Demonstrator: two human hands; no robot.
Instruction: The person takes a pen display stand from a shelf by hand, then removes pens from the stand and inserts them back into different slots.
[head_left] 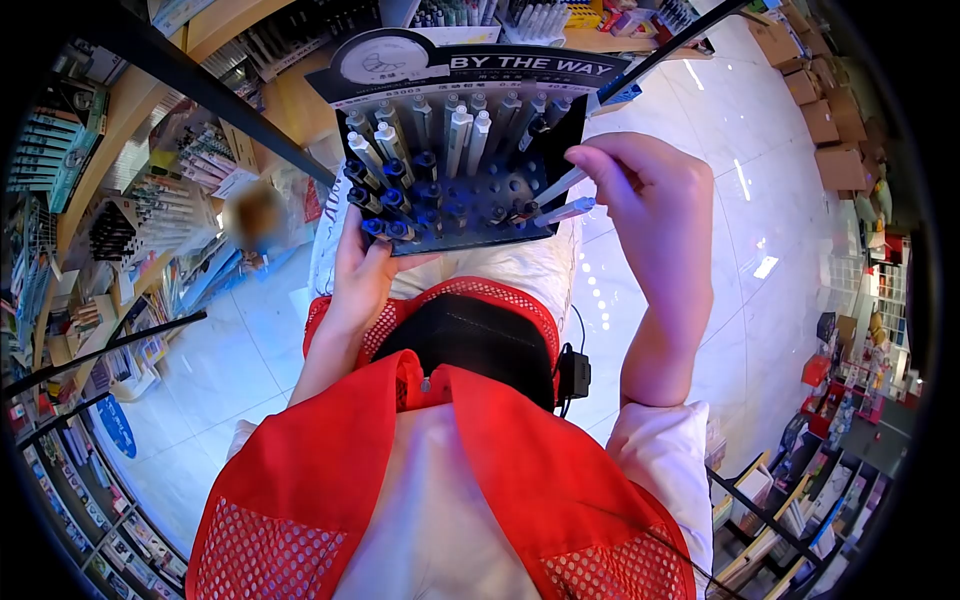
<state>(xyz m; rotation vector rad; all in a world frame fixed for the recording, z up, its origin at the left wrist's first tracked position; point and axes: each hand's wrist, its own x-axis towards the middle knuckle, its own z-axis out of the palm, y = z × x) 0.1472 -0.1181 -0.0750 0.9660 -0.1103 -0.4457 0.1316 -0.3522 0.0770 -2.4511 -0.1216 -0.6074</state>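
A black display box (pixel 480 240) with a header reading "BY THE WAY" rests on my lap, tilted toward me. Rows of holes in it hold several upright mechanical pencils (pixel 459 135), white and grey at the back, dark ones at the front left. My left hand (pixel 362 272) is closed around the box's lower left corner, its fingers partly hidden beneath. At the right side, my right hand (pixel 640 185) pinches the end of a pale mechanical pencil (pixel 562 186), whose other end points into the box. Just below it, a clear bluish pencil (pixel 566 211) leans out over the right edge.
Shelves of stationery (pixel 160 235) crowd the left side. More pens (pixel 540 18) stand on a wooden shelf ahead. Cardboard boxes (pixel 840 120) are stacked at the far right, with a rack (pixel 790 510) at lower right. White tiled floor (pixel 740 240) lies between.
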